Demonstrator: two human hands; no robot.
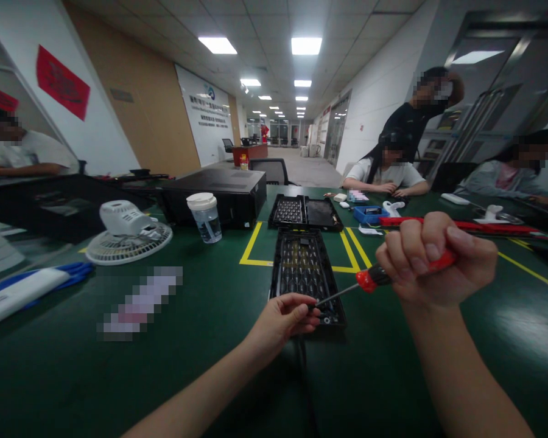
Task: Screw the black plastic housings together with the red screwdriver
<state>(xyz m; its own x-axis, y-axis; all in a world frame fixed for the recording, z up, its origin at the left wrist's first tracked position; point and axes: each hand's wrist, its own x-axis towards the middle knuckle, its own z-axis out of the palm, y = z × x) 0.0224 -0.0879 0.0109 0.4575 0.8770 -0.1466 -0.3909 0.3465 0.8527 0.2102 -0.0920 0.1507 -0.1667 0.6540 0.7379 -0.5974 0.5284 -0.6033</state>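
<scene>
My right hand (438, 258) is wrapped round the handle of a red and black screwdriver (368, 280), its shaft slanting down to the left. At the shaft's tip, my left hand (292, 316) pinches a small dark piece (311, 307), too small to name. Both hands are above the near end of a black tray of screwdriver bits (299, 261), which lies open on the green table. A second open black case (305, 212), also with rows of bits in one half, lies just beyond it.
Left on the table (201, 365) are a white fan (128, 234), a clear cup (205, 219) and a large black box (223, 188). A blue tray (369, 213) and long red strip (461, 226) lie to the right. Several people sit or stand around.
</scene>
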